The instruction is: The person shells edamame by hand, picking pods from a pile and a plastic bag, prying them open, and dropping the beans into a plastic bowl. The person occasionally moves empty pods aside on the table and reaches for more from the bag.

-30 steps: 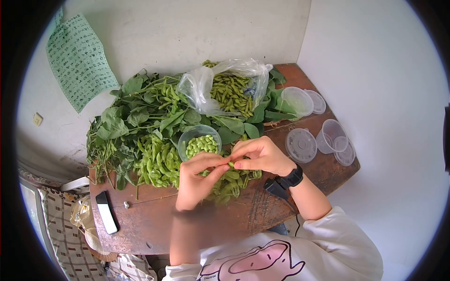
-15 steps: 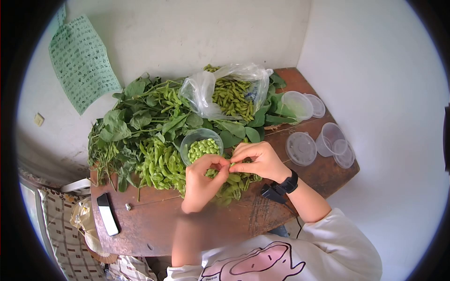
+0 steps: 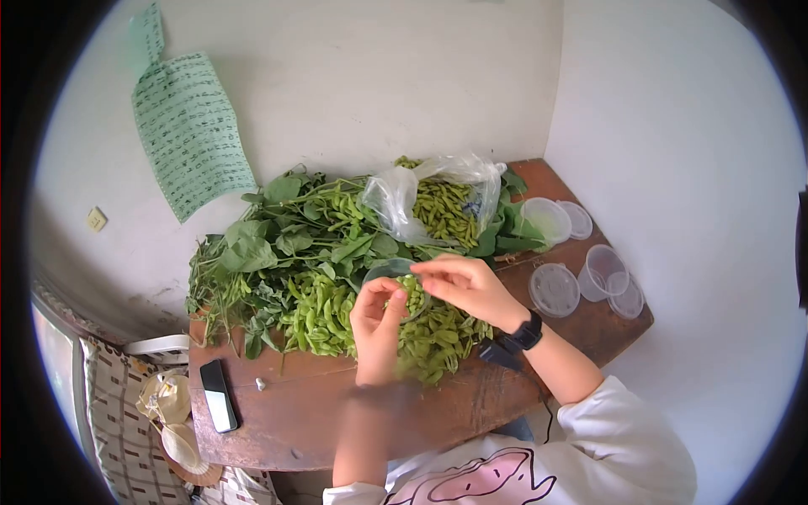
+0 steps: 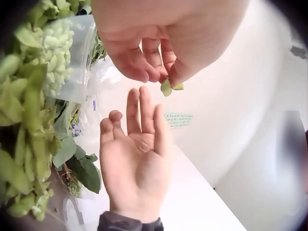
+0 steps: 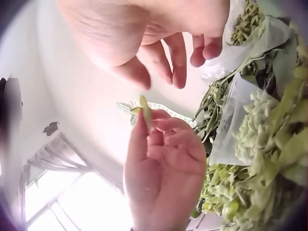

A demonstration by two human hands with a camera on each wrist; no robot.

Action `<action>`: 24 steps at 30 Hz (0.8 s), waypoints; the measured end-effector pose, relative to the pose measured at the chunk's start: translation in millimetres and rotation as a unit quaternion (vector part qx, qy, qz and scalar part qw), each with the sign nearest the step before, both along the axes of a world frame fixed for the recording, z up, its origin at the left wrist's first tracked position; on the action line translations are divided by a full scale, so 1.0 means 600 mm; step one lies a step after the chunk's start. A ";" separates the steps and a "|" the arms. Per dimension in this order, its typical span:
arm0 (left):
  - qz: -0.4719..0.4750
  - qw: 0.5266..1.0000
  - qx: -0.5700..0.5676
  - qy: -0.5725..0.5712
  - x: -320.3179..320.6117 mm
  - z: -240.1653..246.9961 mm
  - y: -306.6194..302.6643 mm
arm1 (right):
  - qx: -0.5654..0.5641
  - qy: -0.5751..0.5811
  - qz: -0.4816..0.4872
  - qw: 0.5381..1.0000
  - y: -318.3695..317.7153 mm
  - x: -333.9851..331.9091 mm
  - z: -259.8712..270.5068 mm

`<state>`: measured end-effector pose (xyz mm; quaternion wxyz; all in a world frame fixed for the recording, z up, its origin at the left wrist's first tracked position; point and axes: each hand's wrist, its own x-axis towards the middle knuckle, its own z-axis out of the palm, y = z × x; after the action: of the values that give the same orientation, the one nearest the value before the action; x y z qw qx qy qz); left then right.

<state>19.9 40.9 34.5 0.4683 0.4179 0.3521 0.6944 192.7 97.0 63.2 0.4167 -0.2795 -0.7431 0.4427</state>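
Observation:
Between thumb and index finger my left hand [image 3: 376, 328] pinches a split green bean pod [image 4: 166, 88], which sticks up from the fingertips in the right wrist view. My right hand [image 3: 473, 288] hovers just right of it with spread fingers, and nothing shows in its palm in the left wrist view. Below and behind both hands stands a clear round tub [image 3: 383, 269] holding shelled green beans [image 5: 255, 122], partly hidden by the hands in the head view. Plump pods [image 3: 320, 316] are heaped left of the tub, and flatter pods [image 3: 438, 345] lie beneath the right hand.
Leafy bean stalks [image 3: 290, 215] spread along the wall. A plastic bag [image 3: 393, 198] of small pods lies on them. To the right are an upright-walled clear cup [image 3: 599, 273] and round lids [image 3: 555, 290]. A phone [image 3: 219, 396] lies near the table's [image 3: 295, 421] left edge.
The hands were together on a pod; now the right hand has come away to the right and its fingers have spread. The left hand keeps a pod. The head view has tilted upward.

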 end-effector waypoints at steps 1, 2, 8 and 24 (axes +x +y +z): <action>0.005 0.999 0.018 0.041 0.000 -0.001 0.000 | -0.040 0.013 0.015 0.999 -0.007 0.002 0.001; 0.009 0.996 0.033 0.083 0.002 -0.004 -0.001 | -0.082 0.026 0.028 0.996 -0.016 0.004 0.003; 0.038 0.987 0.067 0.138 0.019 0.011 -0.008 | -0.045 0.095 0.000 0.994 -0.034 0.018 -0.008; 0.058 0.978 -0.035 0.196 0.040 -0.006 -0.009 | -0.019 0.065 -0.051 0.996 -0.036 0.021 -0.050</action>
<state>43.9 35.6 30.9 0.3637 0.5081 0.4850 0.6118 205.3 75.2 33.2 0.4807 -0.2952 -0.6909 0.4523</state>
